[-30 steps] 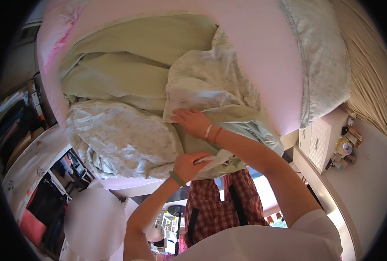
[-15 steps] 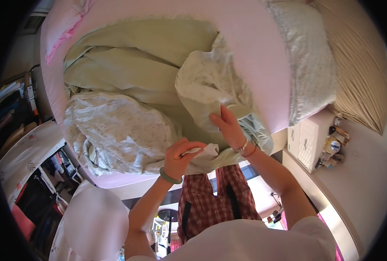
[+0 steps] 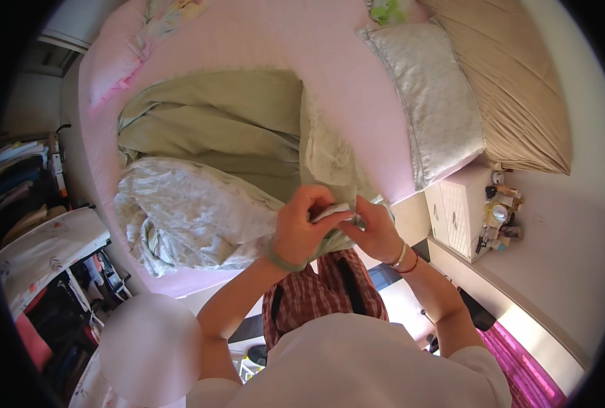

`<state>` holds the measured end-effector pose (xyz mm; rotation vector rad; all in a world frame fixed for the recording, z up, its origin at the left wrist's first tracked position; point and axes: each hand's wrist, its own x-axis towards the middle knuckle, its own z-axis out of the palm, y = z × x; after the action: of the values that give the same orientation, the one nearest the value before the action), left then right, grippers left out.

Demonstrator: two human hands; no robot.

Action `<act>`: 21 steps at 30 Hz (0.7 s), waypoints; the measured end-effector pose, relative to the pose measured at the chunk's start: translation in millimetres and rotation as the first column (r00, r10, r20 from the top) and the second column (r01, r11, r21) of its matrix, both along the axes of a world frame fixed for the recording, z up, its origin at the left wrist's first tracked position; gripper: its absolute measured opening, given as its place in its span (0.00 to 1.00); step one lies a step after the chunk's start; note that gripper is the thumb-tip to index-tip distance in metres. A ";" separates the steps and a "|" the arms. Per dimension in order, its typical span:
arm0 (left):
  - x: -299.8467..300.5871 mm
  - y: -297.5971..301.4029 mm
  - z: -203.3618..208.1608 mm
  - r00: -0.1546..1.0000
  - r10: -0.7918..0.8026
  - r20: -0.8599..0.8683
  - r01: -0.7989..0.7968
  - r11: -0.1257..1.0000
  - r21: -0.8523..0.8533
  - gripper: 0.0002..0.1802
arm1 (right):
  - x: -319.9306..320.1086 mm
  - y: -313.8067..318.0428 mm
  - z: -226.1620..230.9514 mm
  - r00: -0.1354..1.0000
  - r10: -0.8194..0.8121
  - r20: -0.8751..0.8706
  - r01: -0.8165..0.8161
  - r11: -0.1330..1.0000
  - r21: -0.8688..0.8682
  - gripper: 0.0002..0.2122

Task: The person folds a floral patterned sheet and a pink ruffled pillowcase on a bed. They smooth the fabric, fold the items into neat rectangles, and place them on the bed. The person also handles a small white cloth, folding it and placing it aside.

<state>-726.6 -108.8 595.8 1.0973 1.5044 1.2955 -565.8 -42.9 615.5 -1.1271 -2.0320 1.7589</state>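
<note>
The reversible bedcover (image 3: 228, 112) is plain sage green on one face and whitish with a faint floral print on the other, rumpled and partly folded over. It lies on the pink bedsheet (image 3: 255, 41), left of the pale grey pillow (image 3: 442, 95). As bunched, its long axis runs left to right, the right end toward the pillow. Nearer the wearer than the pillow, the left hand (image 3: 302, 221) and right hand (image 3: 377, 234) meet, fingers clamped on its edge.
</note>
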 end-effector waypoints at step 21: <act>-180.7 -49.3 -64.8 0.860 -0.114 -0.498 0.001 0.975 -0.222 0.13 | 198.2 -29.3 174.1 0.878 -0.041 -0.477 0.338 0.760 0.556 0.20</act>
<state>-907.3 -158.1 531.0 1.3974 1.9272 0.8013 -367.6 -72.3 789.5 -0.6192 -1.8907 0.9687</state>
